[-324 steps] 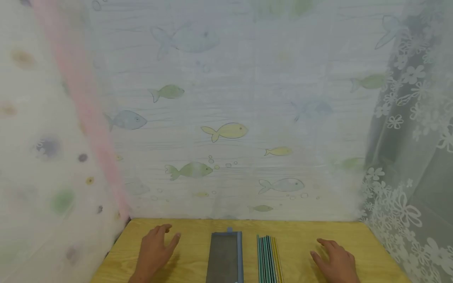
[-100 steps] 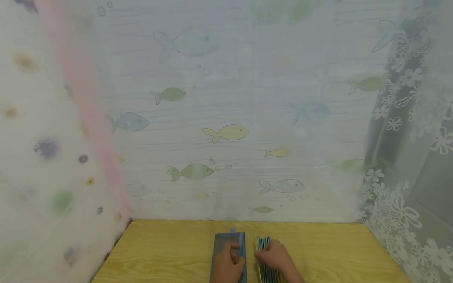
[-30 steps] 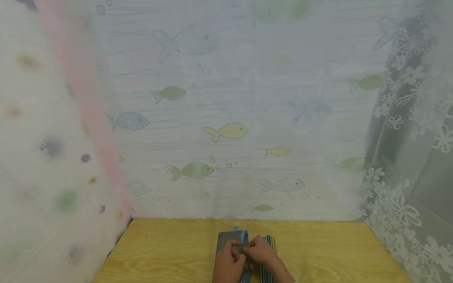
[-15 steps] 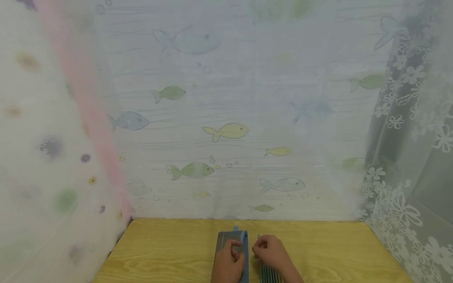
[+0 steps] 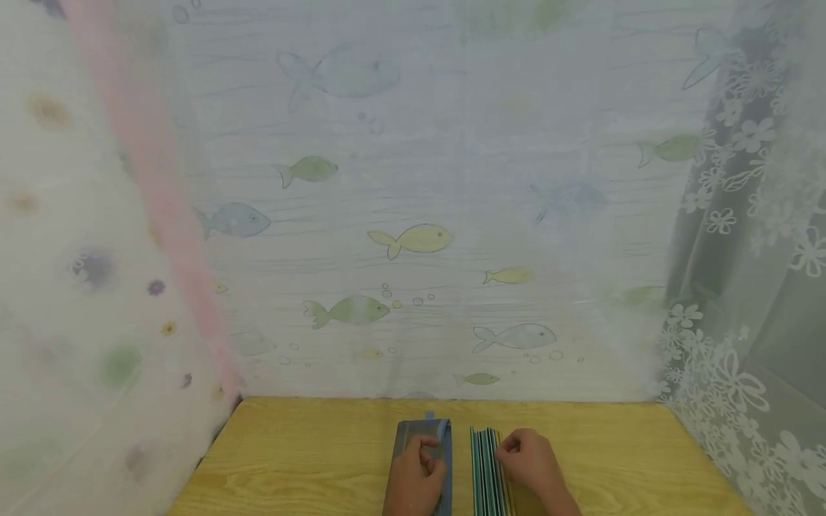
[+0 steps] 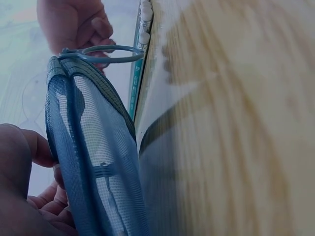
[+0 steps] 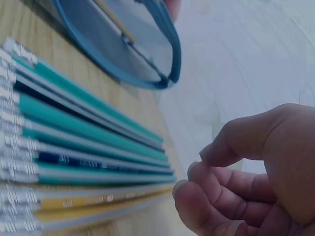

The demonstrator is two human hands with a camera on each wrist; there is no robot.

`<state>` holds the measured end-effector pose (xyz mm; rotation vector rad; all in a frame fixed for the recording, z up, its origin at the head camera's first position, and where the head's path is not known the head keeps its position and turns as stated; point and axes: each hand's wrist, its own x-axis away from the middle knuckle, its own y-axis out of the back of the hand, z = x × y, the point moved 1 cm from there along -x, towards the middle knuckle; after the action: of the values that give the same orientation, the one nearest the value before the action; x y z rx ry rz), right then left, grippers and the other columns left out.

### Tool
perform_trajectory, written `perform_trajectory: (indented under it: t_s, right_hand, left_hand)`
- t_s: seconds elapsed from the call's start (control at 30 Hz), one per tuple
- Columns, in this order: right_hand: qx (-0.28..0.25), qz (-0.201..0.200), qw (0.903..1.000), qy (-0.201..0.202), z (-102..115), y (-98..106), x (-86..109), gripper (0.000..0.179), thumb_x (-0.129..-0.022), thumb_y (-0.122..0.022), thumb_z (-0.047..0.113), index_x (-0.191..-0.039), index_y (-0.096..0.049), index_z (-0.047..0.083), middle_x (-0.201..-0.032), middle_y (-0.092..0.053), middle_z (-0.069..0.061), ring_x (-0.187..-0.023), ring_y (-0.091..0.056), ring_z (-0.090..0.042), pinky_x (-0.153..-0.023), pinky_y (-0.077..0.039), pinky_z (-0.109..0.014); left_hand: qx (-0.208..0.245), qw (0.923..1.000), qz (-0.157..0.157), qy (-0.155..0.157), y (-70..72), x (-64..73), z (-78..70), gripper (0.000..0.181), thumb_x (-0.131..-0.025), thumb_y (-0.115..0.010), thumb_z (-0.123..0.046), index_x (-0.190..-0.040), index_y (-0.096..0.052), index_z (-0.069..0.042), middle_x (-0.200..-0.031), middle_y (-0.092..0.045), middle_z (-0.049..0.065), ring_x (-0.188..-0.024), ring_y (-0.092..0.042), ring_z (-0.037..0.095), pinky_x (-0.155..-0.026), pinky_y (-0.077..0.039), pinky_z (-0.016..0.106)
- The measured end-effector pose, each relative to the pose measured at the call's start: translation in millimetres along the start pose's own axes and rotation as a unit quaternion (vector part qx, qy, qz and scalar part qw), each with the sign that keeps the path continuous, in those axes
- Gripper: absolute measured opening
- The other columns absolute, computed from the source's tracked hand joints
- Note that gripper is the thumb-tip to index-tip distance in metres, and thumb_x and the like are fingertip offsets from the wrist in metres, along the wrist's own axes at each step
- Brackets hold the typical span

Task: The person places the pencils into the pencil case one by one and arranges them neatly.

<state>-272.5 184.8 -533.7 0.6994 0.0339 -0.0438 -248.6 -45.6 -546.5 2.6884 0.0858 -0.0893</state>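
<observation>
In the head view a blue mesh zip pencil case (image 5: 413, 428) lies lengthwise on the table. My left hand (image 5: 416, 479) holds it, thumb and finger pinching its side edge in the left wrist view. The mouth of the case gapes towards the right, and a yellow pencil (image 7: 115, 20) shows inside it. Just right of it lies a row of teal, dark blue and yellow pencils (image 5: 487, 469) with white erasers. My right hand (image 5: 534, 462) hovers at the row's right side, fingers loosely curled with nothing between them. Its fingertips are near the ends of the yellow pencils (image 7: 88, 201).
Under everything is a wood-grain table (image 5: 310, 459). A fish-print curtain (image 5: 419, 179) hangs behind its far edge, with a floral sheet (image 5: 84, 215) on the left and a lace curtain (image 5: 729, 358) on the right. A zipper pull ring (image 6: 118, 60) sticks out from the case.
Both hands started apart over the table. The right hand took a yellow pencil to the case's mouth, came away without it and moved right across the row. The left hand has stayed on the case.
</observation>
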Motion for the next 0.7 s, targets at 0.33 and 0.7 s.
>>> perform_trajectory:
  t_s: [0.33, 0.7]
  right_hand:
    - [0.038, -0.019, 0.9991, -0.003, -19, 2, -0.5, 0.012, -0.082, -0.080, 0.015, -0.078, -0.074, 0.004, -0.075, -0.069, -0.001, -0.068, -0.060, -0.017, -0.061, -0.052, -0.035]
    - [0.044, -0.004, 0.9986, -0.028, -26, -2, 2.4, 0.026, -0.081, -0.080, 0.020, -0.063, -0.064, 0.009, -0.062, -0.058, 0.001, -0.058, -0.052, -0.015, -0.055, -0.042, -0.030]
  left_hand:
    - [0.001, 0.9999, 0.008, -0.008, 0.0, -1.6, 4.2, 0.030, -0.086, -0.068, -0.014, -0.116, -0.069, -0.011, -0.075, -0.058, -0.004, -0.062, -0.053, 0.014, -0.054, -0.040, 0.025]
    - [-0.006, 0.9995, -0.009, -0.030, -3.0, -0.6, 8.1, 0.030, -0.085, -0.068, -0.010, -0.115, -0.070, -0.012, -0.071, -0.055, -0.007, -0.056, -0.047, 0.009, -0.054, -0.040, 0.025]
